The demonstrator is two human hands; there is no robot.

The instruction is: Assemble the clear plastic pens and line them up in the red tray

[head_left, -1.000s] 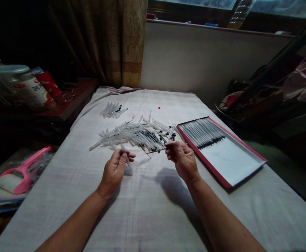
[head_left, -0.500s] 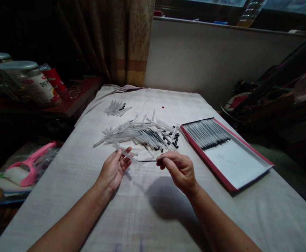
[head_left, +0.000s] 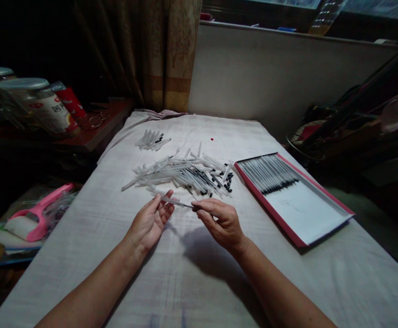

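My left hand [head_left: 149, 223] pinches a clear plastic pen tube [head_left: 166, 199] between thumb and fingers. My right hand [head_left: 219, 223] is closed on a thin dark refill [head_left: 187, 206], whose tip sits inside the open end of the tube. Both hands hover over the white cloth on the table [head_left: 192, 273], just in front of a loose pile of clear tubes, refills and small black caps [head_left: 185, 173]. A flat red-edged box [head_left: 292, 200] to the right holds a row of assembled pens [head_left: 269, 175].
A small bundle of tubes [head_left: 151, 140] lies at the far left of the cloth. Glass jars [head_left: 39, 107] and a red packet stand on a dark side table at left. A pink tool [head_left: 38, 216] lies below it. Curtain and wall stand behind.
My right hand moved left toward my left hand, and the refill's tip has gone into the tube. The left hand turned the tube to point right.
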